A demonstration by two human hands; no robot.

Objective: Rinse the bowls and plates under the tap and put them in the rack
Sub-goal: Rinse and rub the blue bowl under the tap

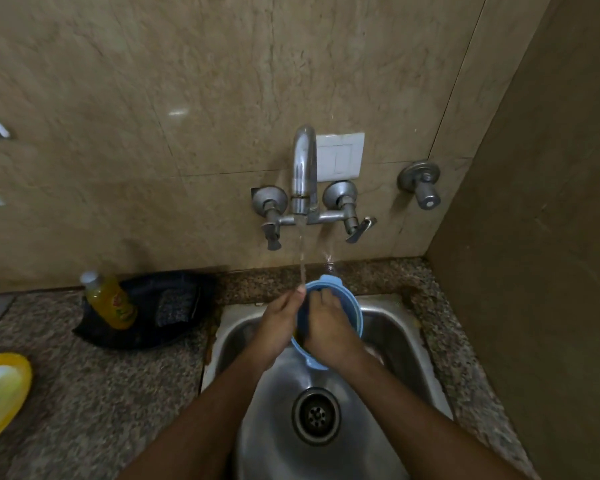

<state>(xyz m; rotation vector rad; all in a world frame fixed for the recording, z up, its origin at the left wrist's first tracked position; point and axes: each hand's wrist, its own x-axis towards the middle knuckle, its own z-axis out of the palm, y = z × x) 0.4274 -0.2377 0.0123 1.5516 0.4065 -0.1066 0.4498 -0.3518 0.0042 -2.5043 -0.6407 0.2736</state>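
Observation:
A blue plastic bowl (351, 308) is held over the steel sink (395, 337), just below the running tap (304, 174). My left hand (280, 323) grips its left rim, with the thumb up where the water stream lands. My right hand (328, 327) reaches into the bowl, fingers curled over the far inner wall. Most of the bowl's inside is hidden by my hands. A yellow plate (0, 393) with food remains lies on the counter at far left.
A black tray (146, 306) on the granite counter holds a yellow soap bottle (110, 301) and a scrub pad (175, 304). The sink drain (316, 415) lies below my arms. A spare valve (421, 185) sticks out of the tiled wall; a side wall closes the right.

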